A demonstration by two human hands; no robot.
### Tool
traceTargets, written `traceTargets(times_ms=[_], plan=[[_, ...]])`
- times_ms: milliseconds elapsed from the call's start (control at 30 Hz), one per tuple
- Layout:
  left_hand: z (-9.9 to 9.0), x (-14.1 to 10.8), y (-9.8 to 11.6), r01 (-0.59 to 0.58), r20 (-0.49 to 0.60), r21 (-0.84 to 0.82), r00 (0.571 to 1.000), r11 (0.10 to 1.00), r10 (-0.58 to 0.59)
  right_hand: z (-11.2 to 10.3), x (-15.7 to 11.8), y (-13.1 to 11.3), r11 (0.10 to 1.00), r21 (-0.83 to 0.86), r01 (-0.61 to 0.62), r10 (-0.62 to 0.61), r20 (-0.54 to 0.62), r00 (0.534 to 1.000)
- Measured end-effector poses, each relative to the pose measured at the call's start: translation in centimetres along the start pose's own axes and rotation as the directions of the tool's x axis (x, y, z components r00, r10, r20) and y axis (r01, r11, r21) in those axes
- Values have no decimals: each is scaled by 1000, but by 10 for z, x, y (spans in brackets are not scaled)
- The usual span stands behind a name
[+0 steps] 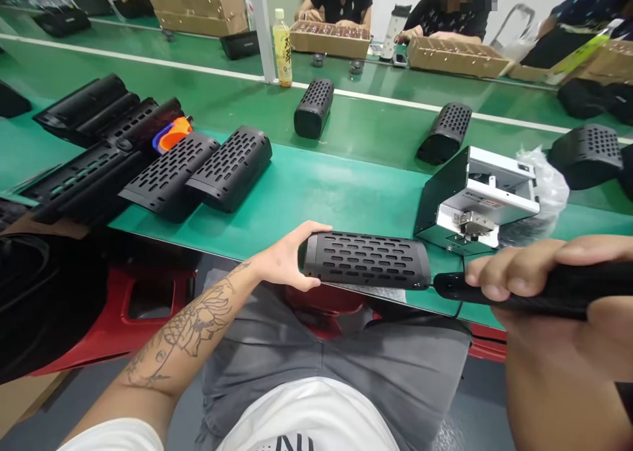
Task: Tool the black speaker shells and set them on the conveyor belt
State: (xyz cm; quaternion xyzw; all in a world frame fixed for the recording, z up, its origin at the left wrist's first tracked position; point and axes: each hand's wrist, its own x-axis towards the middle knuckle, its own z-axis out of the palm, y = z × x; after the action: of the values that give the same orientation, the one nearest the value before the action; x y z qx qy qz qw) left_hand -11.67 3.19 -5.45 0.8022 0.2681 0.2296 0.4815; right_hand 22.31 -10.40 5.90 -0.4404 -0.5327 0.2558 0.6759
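Note:
My left hand (284, 260) grips the left end of a black perforated casing (368, 261), thumb and fingers around it, at the table's near edge. The casing lies on its side with rows of slots facing up. My right hand (529, 270) is wrapped around a black electric screwdriver (452, 286), held nearly level. Its tip meets the lower right corner of the casing. Just beyond the screwdriver stands a black and white screw feeder (475, 204). Any screw at the tip is too small to make out.
Two slotted casings (232, 167) lie left on the green table (326, 187), beside more black shells (84, 108) and an orange-blue object (173, 134). Further casings (314, 108) stand on the green belt. A yellow bottle (282, 49) stands by a post. People sit opposite behind cardboard boxes (331, 42).

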Motion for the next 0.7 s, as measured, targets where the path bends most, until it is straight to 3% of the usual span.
traceTargets(times_ms=[67, 167, 300, 700], plan=[[1, -1, 0, 4, 1, -3, 1000, 1000, -4, 16, 8, -5, 1000, 16, 4, -5, 47, 999], [1, -1, -1, 10, 1, 1, 1000, 1000, -10, 24, 12, -4, 999, 40, -7, 2, 125, 992], [1, -1, -3, 3, -11, 34, 1000, 999, -2, 20, 12, 1, 997, 71, -29, 13, 216, 976], [8, -1, -5, -18, -80, 78, 997, 997, 25, 13, 6, 11, 996, 83, -19, -7, 301, 954]])
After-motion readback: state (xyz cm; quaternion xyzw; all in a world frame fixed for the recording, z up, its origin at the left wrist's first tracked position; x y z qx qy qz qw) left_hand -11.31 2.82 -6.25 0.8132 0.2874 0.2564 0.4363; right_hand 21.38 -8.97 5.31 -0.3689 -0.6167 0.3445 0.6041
